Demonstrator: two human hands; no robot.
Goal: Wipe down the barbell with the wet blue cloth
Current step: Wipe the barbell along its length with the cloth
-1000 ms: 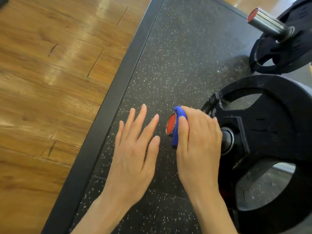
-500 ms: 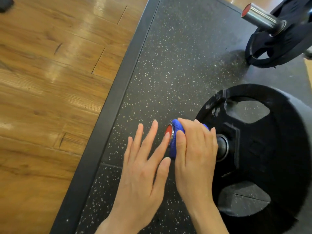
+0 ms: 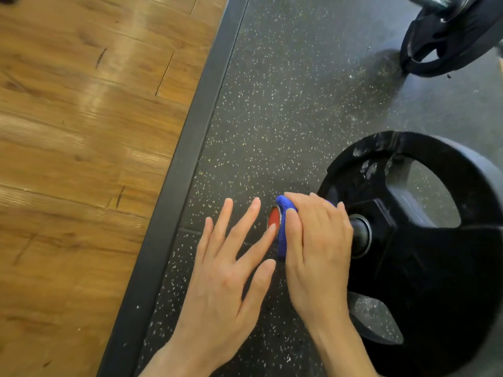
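I see the speckled rubber mat point(image 3: 299, 91) under a black weight plate point(image 3: 435, 254). My right hand point(image 3: 318, 246) clamps the blue cloth point(image 3: 283, 227) around the barbell sleeve's point(image 3: 360, 235) red-capped end point(image 3: 273, 217); my left hand point(image 3: 226, 273) is spread flat, its forefinger tip at the cap.

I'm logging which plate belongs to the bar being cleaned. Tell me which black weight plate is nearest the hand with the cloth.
The large weight plate at lower right. The right hand wraps the blue cloth around the sleeve right beside it; the smaller plate sits far off at top right.
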